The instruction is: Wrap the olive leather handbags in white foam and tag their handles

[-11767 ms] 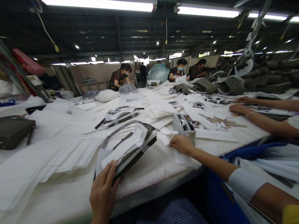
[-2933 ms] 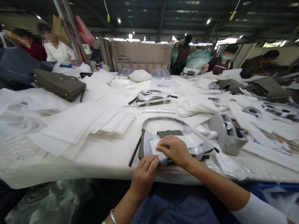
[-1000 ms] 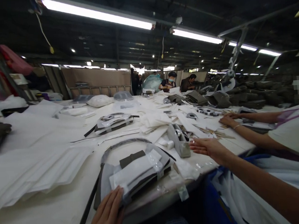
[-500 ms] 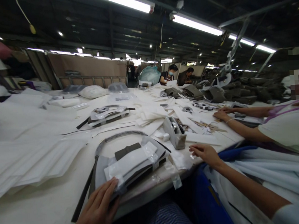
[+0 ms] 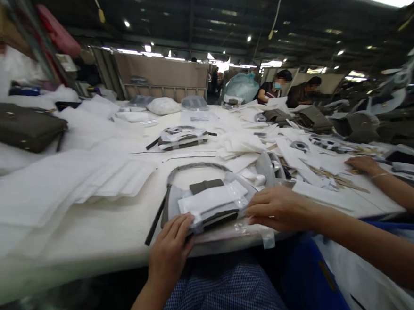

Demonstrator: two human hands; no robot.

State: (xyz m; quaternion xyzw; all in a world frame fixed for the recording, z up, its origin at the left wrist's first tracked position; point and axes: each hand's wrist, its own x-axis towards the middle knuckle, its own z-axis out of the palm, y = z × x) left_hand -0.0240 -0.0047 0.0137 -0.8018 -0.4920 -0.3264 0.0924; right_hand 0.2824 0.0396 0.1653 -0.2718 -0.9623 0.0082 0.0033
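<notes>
A dark olive handbag (image 5: 205, 186) lies at the table's front edge, partly covered with white foam sheet (image 5: 206, 200) and clear tape (image 5: 236, 190). Its handle (image 5: 197, 166) is wrapped in grey and arches away from me; a dark strap (image 5: 157, 220) hangs off the left side. My left hand (image 5: 172, 242) grips the lower left corner, fingers on top and thumb below. At the bag's right end is my right hand (image 5: 280, 209), its fingers bent around the edge; the fingertips partly hide the contact. Pieces of clear tape (image 5: 268, 238) stick to the table edge beside it.
White foam sheets (image 5: 98, 176) are stacked on the left, near another olive bag (image 5: 16, 123). A second wrapped bag (image 5: 182, 138) lies beyond. Tape rolls (image 5: 299, 146) and scraps are to the right. A co-worker's hand (image 5: 365, 165) rests there. A blue bin (image 5: 307, 271) stands below.
My right hand has moved left from beside the tape dispenser area to the bag's right end. My left hand stays on the bag. The view has turned right-to-left, showing more of the left side.
</notes>
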